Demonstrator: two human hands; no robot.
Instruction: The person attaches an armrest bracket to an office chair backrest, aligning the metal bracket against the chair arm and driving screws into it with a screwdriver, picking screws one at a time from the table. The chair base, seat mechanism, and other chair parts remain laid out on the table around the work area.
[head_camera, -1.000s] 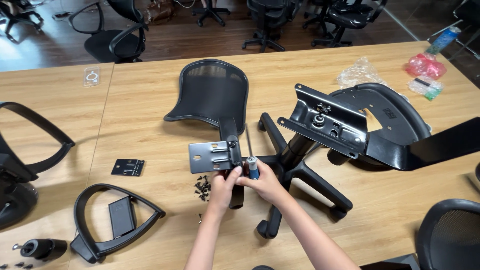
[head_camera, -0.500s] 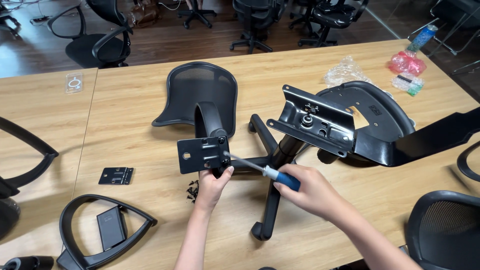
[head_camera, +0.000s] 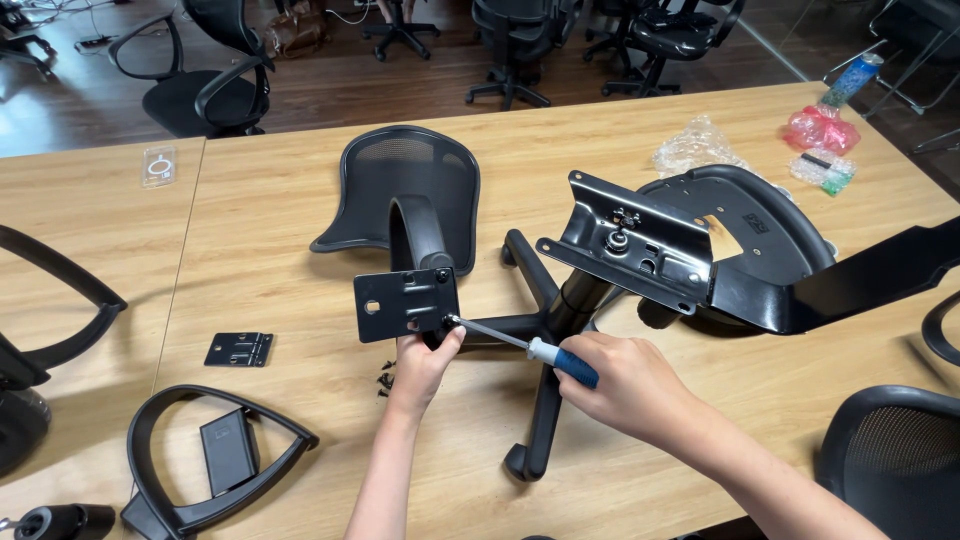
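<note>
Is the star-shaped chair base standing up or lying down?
Lying down. The base rests on its side on the table, its legs spread flat along the wood.

right hand (head_camera: 625, 385) drives screwdriver (head_camera: 520, 343) into bracket (head_camera: 405, 303)

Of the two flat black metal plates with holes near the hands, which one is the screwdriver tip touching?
The upright bracket plate on the mesh backrest's curved arm, steadied by the left hand; the screwdriver meets its lower right corner. The smaller plate lies flat, untouched.
</note>
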